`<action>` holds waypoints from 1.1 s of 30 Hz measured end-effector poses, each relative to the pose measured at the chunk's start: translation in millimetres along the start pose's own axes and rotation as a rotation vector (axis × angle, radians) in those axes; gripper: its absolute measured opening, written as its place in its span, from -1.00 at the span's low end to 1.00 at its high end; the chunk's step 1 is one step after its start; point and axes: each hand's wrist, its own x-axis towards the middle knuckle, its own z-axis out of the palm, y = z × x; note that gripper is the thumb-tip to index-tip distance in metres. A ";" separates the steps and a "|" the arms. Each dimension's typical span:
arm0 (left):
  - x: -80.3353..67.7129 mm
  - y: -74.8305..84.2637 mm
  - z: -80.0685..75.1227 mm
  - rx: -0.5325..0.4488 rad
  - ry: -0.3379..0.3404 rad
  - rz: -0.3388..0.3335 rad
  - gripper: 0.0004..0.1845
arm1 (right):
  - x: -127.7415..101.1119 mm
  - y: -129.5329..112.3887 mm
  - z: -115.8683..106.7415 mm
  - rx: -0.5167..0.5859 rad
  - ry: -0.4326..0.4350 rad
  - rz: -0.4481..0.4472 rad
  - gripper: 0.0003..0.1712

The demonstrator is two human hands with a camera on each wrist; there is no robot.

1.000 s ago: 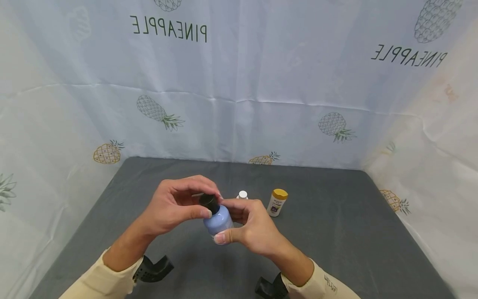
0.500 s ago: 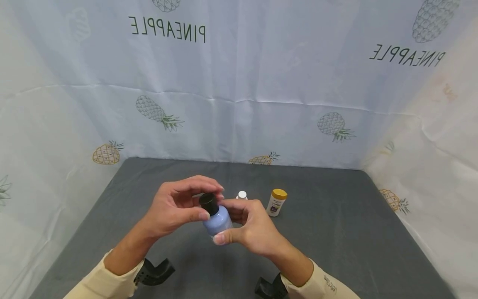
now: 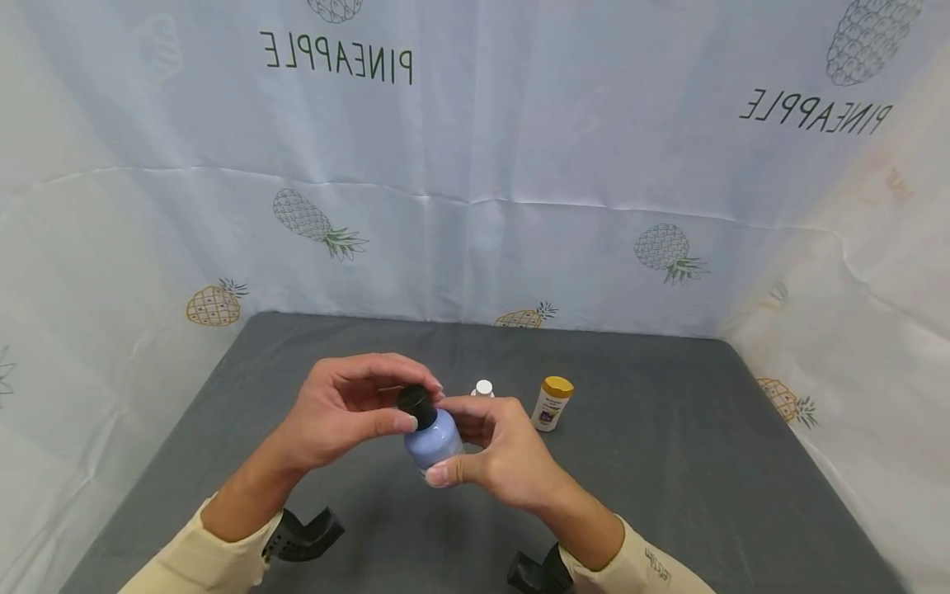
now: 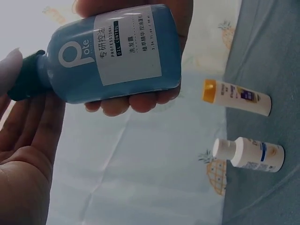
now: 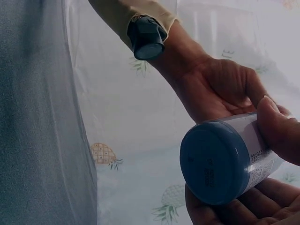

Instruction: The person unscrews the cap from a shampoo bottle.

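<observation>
While hands grip bottle (image 3: 434, 437), table (image 3: 668, 462) lies open.

Both arms wear long cream sleeves: the left sleeve (image 3: 189, 557) ends a little short of the wrist, and the right sleeve (image 3: 646, 565) does the same. Near the right cuff runs a small line of dark lettering, too small to read. A black, ribbed plastic mount sits under each wrist, the left mount (image 3: 304, 535) with a forked, angular shape, the right mount (image 3: 538, 571) blocky. From the right wrist view the left mount (image 5: 146, 36) looks like a dark rounded cap against the cuff. Both hands are bare.
</observation>
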 end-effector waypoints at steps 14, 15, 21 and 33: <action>-0.2 -1.6 4.8 0.048 0.034 -0.036 -0.60 | -0.5 -2.1 0.1 -0.003 0.009 0.026 -0.30; 0.0 0.1 3.7 0.047 0.019 -0.043 -0.58 | -0.5 -2.1 0.1 -0.004 0.009 0.026 -0.30; 4.7 18.8 -6.3 0.127 -0.102 -0.104 -0.48 | -0.4 -1.1 -0.8 -0.019 0.000 0.013 -0.39; 20.0 35.9 -6.6 0.467 -0.192 -0.156 -0.62 | -0.3 -2.6 -0.6 -0.004 0.008 0.045 -0.32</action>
